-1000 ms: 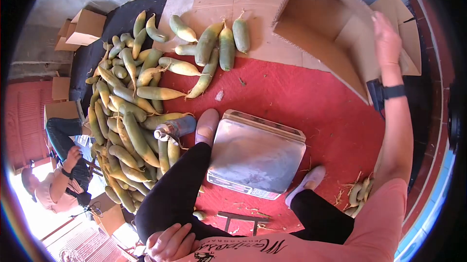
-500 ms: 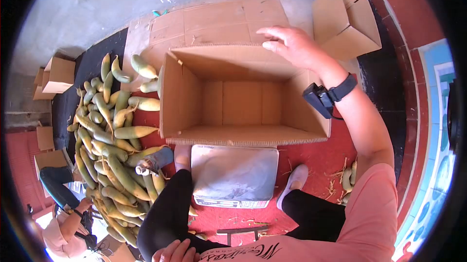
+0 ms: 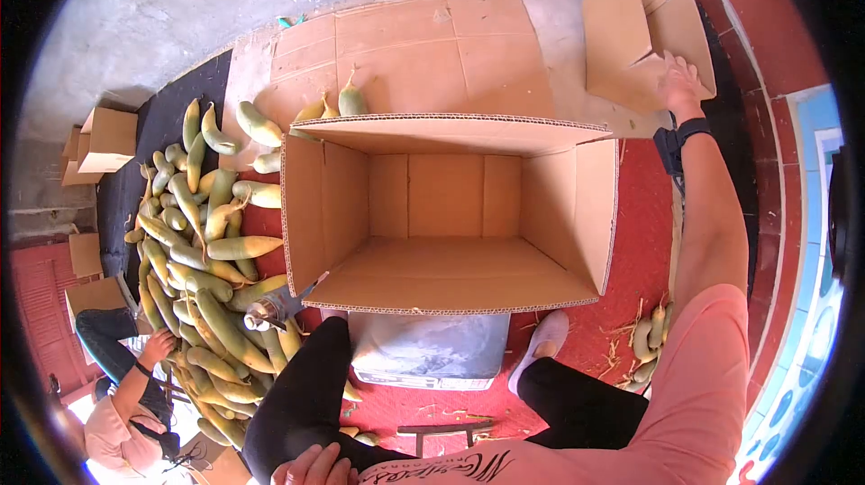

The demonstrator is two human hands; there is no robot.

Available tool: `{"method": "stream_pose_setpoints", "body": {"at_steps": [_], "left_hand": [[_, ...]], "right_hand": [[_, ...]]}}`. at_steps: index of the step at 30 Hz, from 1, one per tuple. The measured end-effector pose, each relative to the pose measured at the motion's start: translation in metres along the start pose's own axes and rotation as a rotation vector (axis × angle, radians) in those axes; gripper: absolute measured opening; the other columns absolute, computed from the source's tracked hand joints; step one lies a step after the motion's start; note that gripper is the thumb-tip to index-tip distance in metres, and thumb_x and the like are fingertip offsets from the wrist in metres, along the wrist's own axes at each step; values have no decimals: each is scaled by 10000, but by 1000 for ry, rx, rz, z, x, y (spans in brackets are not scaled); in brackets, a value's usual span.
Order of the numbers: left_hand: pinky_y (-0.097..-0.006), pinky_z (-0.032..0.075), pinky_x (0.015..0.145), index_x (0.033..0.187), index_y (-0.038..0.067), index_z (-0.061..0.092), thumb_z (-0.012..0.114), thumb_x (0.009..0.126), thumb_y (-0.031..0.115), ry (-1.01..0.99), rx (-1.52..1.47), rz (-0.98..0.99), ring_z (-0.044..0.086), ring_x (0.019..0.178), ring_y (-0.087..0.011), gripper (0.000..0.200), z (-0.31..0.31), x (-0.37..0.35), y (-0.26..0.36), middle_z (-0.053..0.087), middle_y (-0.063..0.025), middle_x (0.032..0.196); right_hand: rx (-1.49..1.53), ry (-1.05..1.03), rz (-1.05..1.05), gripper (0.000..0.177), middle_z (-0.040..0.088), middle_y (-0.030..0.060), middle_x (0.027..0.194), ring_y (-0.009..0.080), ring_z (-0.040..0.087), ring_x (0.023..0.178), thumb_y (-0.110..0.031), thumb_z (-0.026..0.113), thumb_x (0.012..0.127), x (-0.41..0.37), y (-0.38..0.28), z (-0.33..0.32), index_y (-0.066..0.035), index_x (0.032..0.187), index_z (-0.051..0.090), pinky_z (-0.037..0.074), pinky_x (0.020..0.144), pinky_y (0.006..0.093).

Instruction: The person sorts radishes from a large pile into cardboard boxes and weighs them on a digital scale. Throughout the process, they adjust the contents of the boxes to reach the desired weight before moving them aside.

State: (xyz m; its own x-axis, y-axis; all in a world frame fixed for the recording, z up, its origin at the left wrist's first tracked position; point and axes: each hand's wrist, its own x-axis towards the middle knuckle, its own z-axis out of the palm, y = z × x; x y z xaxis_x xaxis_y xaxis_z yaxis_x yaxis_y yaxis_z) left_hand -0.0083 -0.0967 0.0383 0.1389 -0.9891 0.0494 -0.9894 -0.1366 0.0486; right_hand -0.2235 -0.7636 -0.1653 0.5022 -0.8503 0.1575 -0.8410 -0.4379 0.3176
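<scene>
My right hand [image 3: 680, 89] reaches out to the upper right and touches the near edge of an open cardboard box [image 3: 617, 30], its fingers lying over the rim. Near my lap at the bottom, my left hand [image 3: 315, 467] rests against my clothes, holding nothing that I can see; its fingertips are partly cut off by the frame. A large empty cardboard box [image 3: 441, 273] stands open in front of me, over the far part of a flat scale [image 3: 432, 345].
A big pile of green-yellow radishes [image 3: 221, 323] lies at the left, with a bottle [image 3: 270, 309] on it. Flattened cardboard [image 3: 405, 53] covers the floor beyond. A co-worker's hand [image 3: 160, 345] touches the pile. A few radishes [image 3: 644, 341] lie at the right.
My right hand has moved from the large box's far edge to the box at the upper right. The large box has shifted nearer, uncovering radishes behind it. The co-worker's hand has reached the pile.
</scene>
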Motion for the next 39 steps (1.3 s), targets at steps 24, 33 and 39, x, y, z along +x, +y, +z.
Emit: {"method": "stream_pose_setpoints", "body": {"at_steps": [24, 33, 39], "left_hand": [[-305, 447, 696, 765, 131, 625, 633, 720, 204, 57, -152, 58, 613, 826, -187, 86, 1, -101, 27, 665, -23, 896], [-329, 450, 772, 785, 53, 623, 660, 667, 111, 189, -310, -47, 608, 893, -209, 137, 0, -168, 55, 640, -68, 916], [-381, 450, 805, 815, 49, 580, 619, 661, 24, 437, -456, -1, 587, 943, -275, 160, 4, -205, 56, 630, -84, 961]], "right_hand": [[-230, -284, -411, 85, 530, 104, 815, 272, 525, 839, -114, 560, 706, -374, 30, -114, -51, 726, 614, 459, 680, 361], [39, -124, -350, 84, 524, 105, 757, 285, 538, 777, -48, 520, 716, -495, 31, -153, -58, 771, 582, 460, 661, 395], [267, 43, -236, 69, 568, 150, 802, 331, 567, 783, -79, 549, 771, -533, 34, -220, -14, 783, 569, 468, 684, 391]]}}
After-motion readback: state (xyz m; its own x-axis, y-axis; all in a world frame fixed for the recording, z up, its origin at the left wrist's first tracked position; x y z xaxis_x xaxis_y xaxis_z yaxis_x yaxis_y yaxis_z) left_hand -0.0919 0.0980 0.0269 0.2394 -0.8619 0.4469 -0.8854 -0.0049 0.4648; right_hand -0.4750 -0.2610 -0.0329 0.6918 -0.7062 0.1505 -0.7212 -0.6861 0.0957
